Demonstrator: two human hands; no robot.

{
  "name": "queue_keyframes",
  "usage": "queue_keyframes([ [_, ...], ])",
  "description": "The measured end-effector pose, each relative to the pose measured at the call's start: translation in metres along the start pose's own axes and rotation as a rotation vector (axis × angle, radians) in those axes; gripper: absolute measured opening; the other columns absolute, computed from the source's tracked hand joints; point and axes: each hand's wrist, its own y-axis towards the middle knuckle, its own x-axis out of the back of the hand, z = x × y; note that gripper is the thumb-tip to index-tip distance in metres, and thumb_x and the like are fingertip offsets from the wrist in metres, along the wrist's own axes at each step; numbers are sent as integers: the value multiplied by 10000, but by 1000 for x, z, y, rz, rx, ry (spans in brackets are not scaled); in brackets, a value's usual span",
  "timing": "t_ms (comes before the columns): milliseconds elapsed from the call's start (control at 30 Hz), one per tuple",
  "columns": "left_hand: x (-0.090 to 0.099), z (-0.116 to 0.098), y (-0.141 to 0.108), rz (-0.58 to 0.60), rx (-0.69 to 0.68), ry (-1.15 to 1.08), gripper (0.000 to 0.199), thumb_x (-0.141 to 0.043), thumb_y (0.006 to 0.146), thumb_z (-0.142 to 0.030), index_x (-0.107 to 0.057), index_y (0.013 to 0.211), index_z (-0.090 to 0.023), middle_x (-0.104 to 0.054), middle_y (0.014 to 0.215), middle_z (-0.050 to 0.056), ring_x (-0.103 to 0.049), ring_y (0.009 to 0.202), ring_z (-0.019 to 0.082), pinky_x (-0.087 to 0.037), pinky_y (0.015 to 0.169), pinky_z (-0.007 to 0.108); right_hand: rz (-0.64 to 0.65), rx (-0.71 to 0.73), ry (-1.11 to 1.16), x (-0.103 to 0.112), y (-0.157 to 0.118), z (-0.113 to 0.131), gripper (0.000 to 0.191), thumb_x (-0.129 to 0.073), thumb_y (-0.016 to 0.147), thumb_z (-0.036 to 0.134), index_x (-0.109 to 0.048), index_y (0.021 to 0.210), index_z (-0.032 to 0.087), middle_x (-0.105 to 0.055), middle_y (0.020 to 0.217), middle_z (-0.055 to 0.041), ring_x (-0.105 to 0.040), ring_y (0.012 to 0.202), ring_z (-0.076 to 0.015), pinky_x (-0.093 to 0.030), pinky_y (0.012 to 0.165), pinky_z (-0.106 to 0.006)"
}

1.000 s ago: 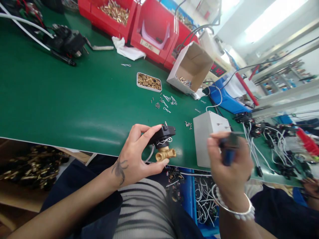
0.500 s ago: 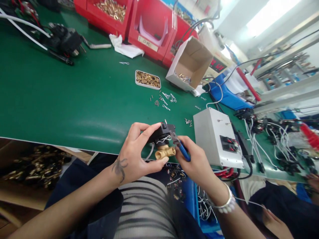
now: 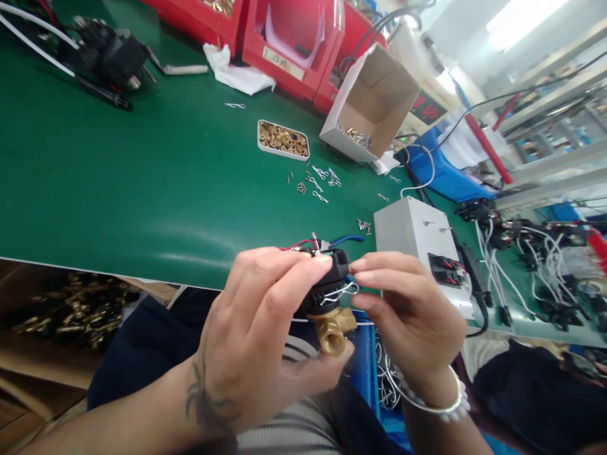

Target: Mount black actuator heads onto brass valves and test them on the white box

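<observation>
My left hand [image 3: 265, 316] is wrapped round a valve with a brass body [image 3: 332, 338] and a black top housing [image 3: 327, 278]. A silver hairpin clip [image 3: 340, 292] sits across the neck, its looped end sticking out to the right. My right hand [image 3: 403, 306] is just right of the housing, fingers curved and thumb apart from them, with nothing seen between them. Whether its fingertips touch the housing I cannot tell. Pliers with blue handles [image 3: 348, 239] lie on the green bench behind the valve, partly hidden by it.
On the bench [image 3: 142, 189] are a tray of small brass parts [image 3: 283, 140], loose hairpin clips [image 3: 320, 197] and small pins [image 3: 364, 226]. A cardboard box [image 3: 367, 104] and red bins [image 3: 284, 44] stand behind. To the right is a grey switch box [image 3: 408, 246]; a black assembly [image 3: 114, 57] lies far left.
My right hand has let go of the pliers, which now lie on the bench. The valve in my left hand has come closer and turned, its brass opening facing me more.
</observation>
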Motion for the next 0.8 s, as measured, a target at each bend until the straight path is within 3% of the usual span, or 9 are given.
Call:
queue_keyframes([
  [133,1,-4,-1,-10,-33,32,541,-740,813,-274,-460,1274,-241,-649,1127,62,-623,1091,236,-555,1005,382,-20,183,-192,3,3,8,264,-708,884,81,-675,1103,225,-714,980,-42,-677,894,-173,-584,752,-335],
  [300,4,-5,-2,-35,-48,86,492,-728,834,-274,-486,1261,-229,-652,1146,62,-613,1121,233,-544,1018,395,-55,261,-281,2,2,7,241,-687,905,98,-680,1124,199,-715,950,-51,-674,867,-180,-582,719,-337],
  [400,6,-4,-2,-38,-91,101,503,-760,809,-226,-510,1243,-180,-648,1152,64,-610,1130,213,-518,1052,350,-42,293,-247,3,8,12,322,-686,881,47,-662,1177,170,-711,983,-65,-675,899,-176,-589,773,-334],
  [600,4,-2,-4,-35,-103,110,557,-802,776,-226,-516,1243,-123,-623,1175,75,-583,1170,204,-458,1120,308,6,4,113,3,9,20,463,-646,883,4,-616,1280,241,-698,930,-13,-666,850,-144,-590,762,-294],
  [700,2,-4,-4,-56,-81,114,561,-801,782,-248,-517,1249,-123,-607,1183,79,-583,1165,196,-463,1115,300,-126,-122,147,-9,3,19,393,-696,935,287,-607,1318,277,-691,1044,-45,-678,950,-185,-596,870,-353],
  [800,-2,-9,-3,-115,-44,83,566,-795,789,-300,-515,1255,-143,-591,1175,86,-585,1142,201,-516,1071,308,-240,-311,315,-34,-1,21,500,-365,1036,577,-532,1395,272,-631,1280,-117,-653,1168,-252,-587,951,-430],
])
